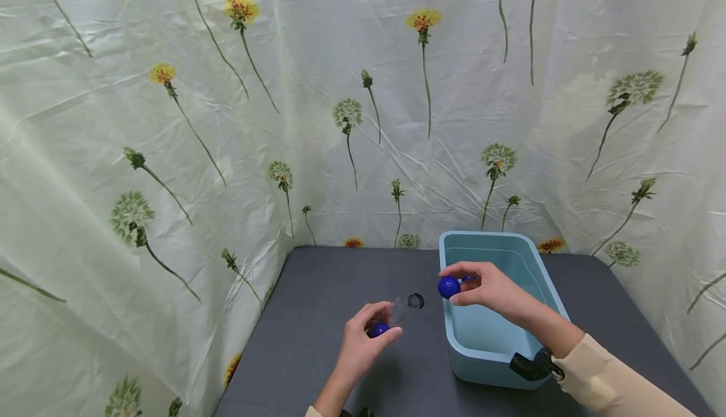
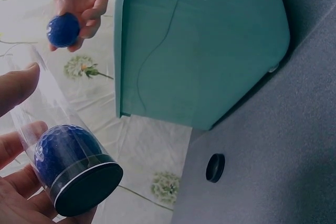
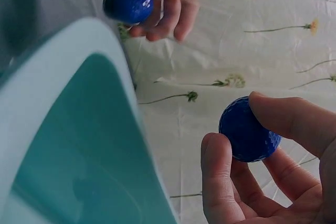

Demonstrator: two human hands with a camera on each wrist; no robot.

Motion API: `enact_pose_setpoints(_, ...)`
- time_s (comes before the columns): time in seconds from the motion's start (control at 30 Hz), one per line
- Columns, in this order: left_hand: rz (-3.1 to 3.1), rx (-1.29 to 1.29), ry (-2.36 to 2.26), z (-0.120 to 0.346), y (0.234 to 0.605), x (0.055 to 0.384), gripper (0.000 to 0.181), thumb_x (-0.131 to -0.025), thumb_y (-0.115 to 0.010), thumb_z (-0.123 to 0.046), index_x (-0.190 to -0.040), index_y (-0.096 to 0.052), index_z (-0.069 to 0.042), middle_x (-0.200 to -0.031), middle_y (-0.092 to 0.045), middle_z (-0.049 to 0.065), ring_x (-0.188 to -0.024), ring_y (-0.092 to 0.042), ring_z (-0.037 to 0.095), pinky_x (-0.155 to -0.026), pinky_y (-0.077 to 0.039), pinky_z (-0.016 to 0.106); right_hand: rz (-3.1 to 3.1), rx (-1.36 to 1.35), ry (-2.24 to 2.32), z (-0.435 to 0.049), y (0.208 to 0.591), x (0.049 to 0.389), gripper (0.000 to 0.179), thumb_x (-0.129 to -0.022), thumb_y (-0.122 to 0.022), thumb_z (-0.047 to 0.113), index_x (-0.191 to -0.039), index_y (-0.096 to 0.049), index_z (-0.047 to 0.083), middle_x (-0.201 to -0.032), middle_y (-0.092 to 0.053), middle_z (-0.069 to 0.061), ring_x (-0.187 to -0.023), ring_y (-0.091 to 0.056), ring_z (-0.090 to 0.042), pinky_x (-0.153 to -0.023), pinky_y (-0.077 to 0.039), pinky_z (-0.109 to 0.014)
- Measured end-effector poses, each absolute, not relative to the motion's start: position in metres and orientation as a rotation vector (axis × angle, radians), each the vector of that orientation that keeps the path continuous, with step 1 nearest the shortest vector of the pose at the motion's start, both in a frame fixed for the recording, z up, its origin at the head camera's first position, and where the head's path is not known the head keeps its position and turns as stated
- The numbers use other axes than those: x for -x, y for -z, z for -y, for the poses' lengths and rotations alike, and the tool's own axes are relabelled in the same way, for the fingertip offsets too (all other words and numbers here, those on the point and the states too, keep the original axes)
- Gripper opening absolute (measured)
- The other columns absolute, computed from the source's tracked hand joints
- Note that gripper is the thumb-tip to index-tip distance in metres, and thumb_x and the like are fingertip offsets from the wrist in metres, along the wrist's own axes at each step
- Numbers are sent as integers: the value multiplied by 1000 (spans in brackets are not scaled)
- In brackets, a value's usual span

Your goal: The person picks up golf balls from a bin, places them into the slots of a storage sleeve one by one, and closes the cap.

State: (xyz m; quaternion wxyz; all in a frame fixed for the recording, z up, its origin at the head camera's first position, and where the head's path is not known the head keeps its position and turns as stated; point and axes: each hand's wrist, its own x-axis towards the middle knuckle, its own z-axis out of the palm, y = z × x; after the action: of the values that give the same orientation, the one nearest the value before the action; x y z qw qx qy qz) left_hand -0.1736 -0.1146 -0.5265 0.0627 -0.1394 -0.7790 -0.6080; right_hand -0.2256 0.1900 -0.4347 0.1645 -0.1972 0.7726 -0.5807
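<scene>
Though close, clear tube point(image 2: 55, 106) faint-rimmed

Right sleeve point(image 1: 626, 379): one, mine, pale cream, plain cloth with soft creases; its cuff point(image 1: 575, 359) ends near my wrist. Left sleeve point(image 1: 313, 411): one, matching cream, only a sliver showing. Right wrist device point(image 1: 530, 366): one, black, smooth, curved, one end rounded, worn just beside the sleeve. Left wrist device point(image 1: 363, 412): one, black, mostly cut off; I cannot tell its full shape. My left hand point(image 1: 363, 338) and right hand point(image 1: 492, 288): bare.
</scene>
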Motion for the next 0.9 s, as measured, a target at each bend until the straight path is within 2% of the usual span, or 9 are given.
enact_pose_setpoints(0.1,2366,424,1812,114,527,173,44,-85,-83,-29,-126,-67,-24,-111,-66,7,-98,-64,19,-83,-53,36,-2189,570,1674,-185,434,223,48,-89,-78,14,-133,-62,8,-126,-63,-18,-103,-66,-33,-83,-55,-38)
enact_pose_setpoints(0.33,2381,418,1810,113,526,174,43,-84,-83,-35,-124,-67,-27,-107,-66,3,-97,-64,18,-84,-52,33,-2174,604,1693,-172,432,219,46,-89,-78,14,-132,-63,9,-127,-62,-17,-100,-66,-34,-82,-55,-39)
enact_pose_setpoints(0.63,2388,419,1783,111,526,174,42,-84,-83,-37,-122,-68,-27,-107,-66,8,-96,-64,18,-84,-53,32,-2149,671,1672,-156,435,220,44,-88,-79,15,-130,-65,11,-128,-59,-16,-98,-65,-35,-81,-56,-41)
enact_pose_setpoints(0.9,2395,417,1785,111,524,173,42,-84,-83,-34,-122,-68,-27,-105,-65,6,-97,-64,24,-84,-53,32,-2166,686,1644,-148,436,219,43,-88,-79,17,-129,-65,12,-125,-62,-14,-97,-64,-35,-80,-56,-39)
